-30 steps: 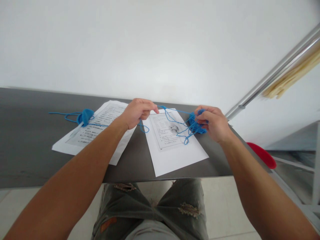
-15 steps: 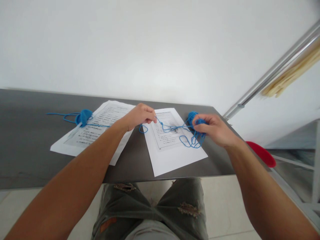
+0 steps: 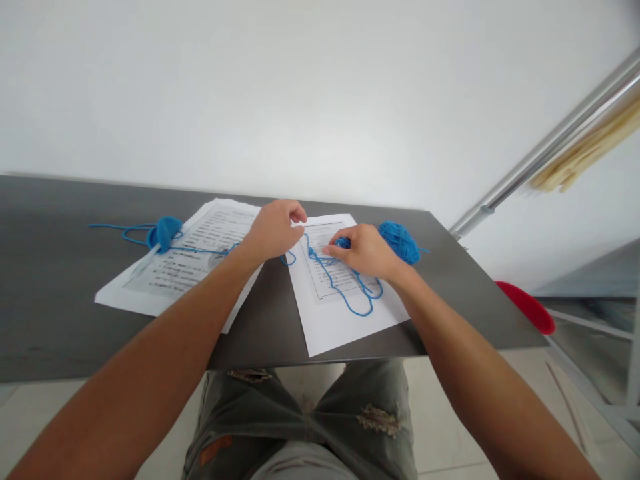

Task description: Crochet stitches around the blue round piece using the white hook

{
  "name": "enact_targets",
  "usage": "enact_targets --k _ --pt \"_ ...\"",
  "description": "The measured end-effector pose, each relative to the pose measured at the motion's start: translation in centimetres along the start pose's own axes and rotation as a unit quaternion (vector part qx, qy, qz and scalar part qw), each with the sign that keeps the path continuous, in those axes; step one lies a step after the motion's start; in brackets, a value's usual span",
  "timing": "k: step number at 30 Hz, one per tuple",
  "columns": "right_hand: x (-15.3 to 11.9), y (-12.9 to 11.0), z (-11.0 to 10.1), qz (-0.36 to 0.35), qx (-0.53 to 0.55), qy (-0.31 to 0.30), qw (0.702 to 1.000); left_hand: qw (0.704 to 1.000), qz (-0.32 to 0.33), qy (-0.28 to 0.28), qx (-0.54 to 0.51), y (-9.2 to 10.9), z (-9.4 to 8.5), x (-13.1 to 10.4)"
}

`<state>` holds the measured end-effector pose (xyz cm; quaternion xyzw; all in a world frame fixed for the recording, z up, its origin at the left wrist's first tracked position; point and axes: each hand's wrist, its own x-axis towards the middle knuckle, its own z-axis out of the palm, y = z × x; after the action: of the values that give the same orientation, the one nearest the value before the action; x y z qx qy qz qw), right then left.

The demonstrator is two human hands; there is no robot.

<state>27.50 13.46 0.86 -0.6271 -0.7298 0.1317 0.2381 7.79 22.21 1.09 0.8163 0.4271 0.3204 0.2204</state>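
Note:
My left hand (image 3: 277, 228) hovers over the inner edges of the two paper sheets, its thumb and curled fingers apart. The end of a blue yarn strand (image 3: 307, 239) lies just beside its thumb tip, and a small loop shows below the hand. My right hand (image 3: 363, 250) is closed on a small bunch of blue yarn (image 3: 343, 243) above the right printed sheet (image 3: 327, 331). Loose yarn loops trail from it over the paper. Behind my right wrist rests a wound blue yarn ball (image 3: 399, 241).
On the left printed sheet (image 3: 135, 297) sits a small blue knitted-looking piece (image 3: 164, 234) with yarn tails. The dark table (image 3: 50, 287) meets a white wall. A metal pole (image 3: 540, 160) and a red seat-like object (image 3: 525, 308) are on the right.
My right hand has moved left from the yarn ball, bringing a bunch of yarn over the right sheet. The ball now shows uncovered. My left hand's fingers have spread apart from their pinch.

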Motion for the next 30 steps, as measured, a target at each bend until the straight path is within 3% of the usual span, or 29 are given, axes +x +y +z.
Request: enact_targets --k 4,9,14,19,23,30 --pt "2.0 -0.5 1.3 -0.020 -0.029 -0.040 0.999 1.000 -0.011 0.008 0.015 0.4 -0.2 -0.2" --pt "2.5 -0.3 1.2 -0.048 0.020 -0.058 0.997 0.999 -0.026 -0.029 0.009 0.7 0.2 -0.4" --pt "1.5 0.7 0.6 -0.023 0.188 0.020 0.982 0.993 -0.046 -0.073 -0.075 0.8 0.3 -0.8" --pt "0.8 0.9 0.5 -0.024 0.234 0.095 0.967 0.964 -0.073 -0.119 -0.224 1.1 0.6 -1.1" --pt "0.6 0.6 0.5 -0.032 0.250 0.116 0.961 0.941 -0.075 -0.116 -0.310 1.3 0.9 -1.2" --pt "0.4 0.5 0.8 -0.026 0.284 0.121 0.951 0.930 -0.026 -0.119 -0.347 1.5 1.3 -1.3"
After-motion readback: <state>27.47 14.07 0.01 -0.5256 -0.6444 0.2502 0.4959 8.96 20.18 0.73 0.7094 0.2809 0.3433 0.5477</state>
